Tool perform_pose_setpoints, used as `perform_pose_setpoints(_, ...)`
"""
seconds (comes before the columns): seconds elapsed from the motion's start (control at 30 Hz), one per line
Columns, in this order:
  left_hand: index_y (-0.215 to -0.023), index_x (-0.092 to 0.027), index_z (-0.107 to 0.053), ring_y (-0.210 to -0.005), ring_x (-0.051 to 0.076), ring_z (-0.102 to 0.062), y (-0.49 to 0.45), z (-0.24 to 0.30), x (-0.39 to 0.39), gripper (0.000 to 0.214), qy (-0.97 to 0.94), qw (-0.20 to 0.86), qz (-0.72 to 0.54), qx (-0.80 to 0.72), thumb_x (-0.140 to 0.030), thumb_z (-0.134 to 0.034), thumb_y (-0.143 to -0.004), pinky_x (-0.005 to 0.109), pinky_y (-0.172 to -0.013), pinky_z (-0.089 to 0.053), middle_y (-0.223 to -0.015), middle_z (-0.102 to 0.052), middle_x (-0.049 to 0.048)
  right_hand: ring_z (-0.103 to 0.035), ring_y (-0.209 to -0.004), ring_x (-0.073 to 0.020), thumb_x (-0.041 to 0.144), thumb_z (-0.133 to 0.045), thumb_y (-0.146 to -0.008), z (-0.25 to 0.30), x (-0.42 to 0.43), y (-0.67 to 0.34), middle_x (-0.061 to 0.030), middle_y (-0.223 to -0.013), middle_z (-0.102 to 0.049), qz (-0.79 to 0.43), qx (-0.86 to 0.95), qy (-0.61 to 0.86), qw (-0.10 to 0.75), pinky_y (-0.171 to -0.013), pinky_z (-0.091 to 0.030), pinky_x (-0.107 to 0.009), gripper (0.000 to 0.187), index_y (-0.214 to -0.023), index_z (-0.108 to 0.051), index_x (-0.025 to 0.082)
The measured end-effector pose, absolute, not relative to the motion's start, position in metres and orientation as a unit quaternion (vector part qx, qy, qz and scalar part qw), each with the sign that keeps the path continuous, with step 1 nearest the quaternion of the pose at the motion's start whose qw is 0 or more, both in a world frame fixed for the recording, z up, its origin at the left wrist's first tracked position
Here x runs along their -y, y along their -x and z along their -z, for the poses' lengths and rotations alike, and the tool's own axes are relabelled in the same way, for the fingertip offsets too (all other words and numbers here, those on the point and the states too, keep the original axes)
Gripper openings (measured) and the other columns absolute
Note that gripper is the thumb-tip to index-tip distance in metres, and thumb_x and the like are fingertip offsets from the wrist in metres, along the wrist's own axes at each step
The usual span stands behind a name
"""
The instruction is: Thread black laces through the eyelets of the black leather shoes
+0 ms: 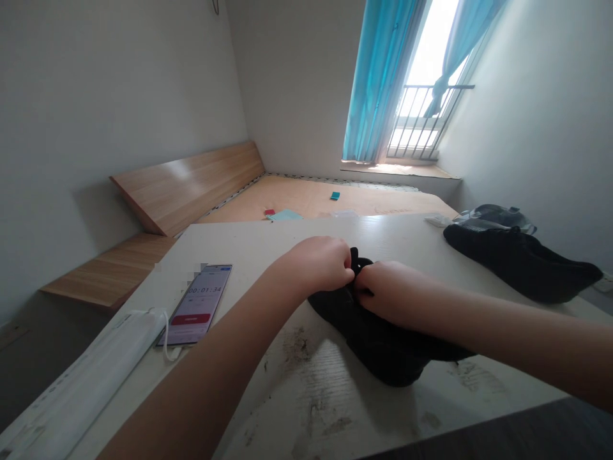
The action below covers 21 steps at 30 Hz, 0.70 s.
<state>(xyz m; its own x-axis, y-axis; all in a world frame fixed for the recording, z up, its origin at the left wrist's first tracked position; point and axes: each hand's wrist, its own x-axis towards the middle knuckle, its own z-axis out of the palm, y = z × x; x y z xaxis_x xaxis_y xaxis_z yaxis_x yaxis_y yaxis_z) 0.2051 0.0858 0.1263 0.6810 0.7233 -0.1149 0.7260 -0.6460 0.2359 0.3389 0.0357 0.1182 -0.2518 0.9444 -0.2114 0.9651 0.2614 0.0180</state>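
Black cloth (378,338), soft and crumpled, lies bunched near the middle of a scuffed white table (268,255), with a small tuft rising at its top. Left of it sits a smartphone (196,305) showing a timer. The left hand (316,265) and right hand (393,294) meet at the tuft, fingers curled together and clamped on the cloth. Further right lies another black garment (517,262).

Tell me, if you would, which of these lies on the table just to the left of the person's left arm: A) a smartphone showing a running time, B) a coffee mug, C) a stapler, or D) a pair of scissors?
A: a smartphone lies on the table beside the left arm, its screen reading 00:01:34.
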Motion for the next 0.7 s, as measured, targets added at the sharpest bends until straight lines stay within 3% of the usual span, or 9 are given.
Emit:
perform_pose_setpoints(0.3,-0.074,-0.017,-0.070,-0.054,0.014,-0.046,-0.205,-0.129,-0.086,0.021,-0.902,0.155,0.010,-0.402,-0.021,-0.049,-0.070,0.029,-0.050,-0.030,-0.063,-0.061,0.0041,-0.069,-0.083,-0.0271,0.022,-0.039,-0.088,-0.085,-0.047,-0.340,-0.0143,-0.090,-0.073,0.027,-0.794,-0.605,0.049,-0.061,-0.042,-0.032,0.035,-0.093,-0.072,0.015)
perform_pose_setpoints(0.53,-0.073,-0.017,-0.071,-0.054,0.014,-0.045,-0.204,-0.128,-0.089,0.024,-0.899,0.169,0.006,-0.404,-0.025,-0.048,-0.070,0.028,-0.051,-0.031,-0.060,-0.058,0.0034,-0.068,-0.093,-0.0292,0.011,-0.045,-0.083,-0.087,-0.050,-0.335,-0.0170,-0.101,-0.072,0.021,-0.809,-0.580,0.097,-0.070,-0.048,-0.032,0.032,-0.098,-0.073,0.013)
perform_pose_setpoints(0.7,-0.078,-0.017,-0.073,-0.055,0.014,-0.047,-0.205,-0.128,-0.088,0.027,-0.898,0.173,0.012,-0.404,-0.022,-0.048,-0.069,0.029,-0.053,-0.033,-0.064,-0.062,0.0046,-0.069,-0.091,-0.0308,0.006,-0.043,-0.083,-0.087,-0.055,-0.333,-0.0190,-0.097,-0.072,0.029,-0.818,-0.562,0.123,-0.070,-0.051,-0.036,0.034,-0.099,-0.073,0.010)
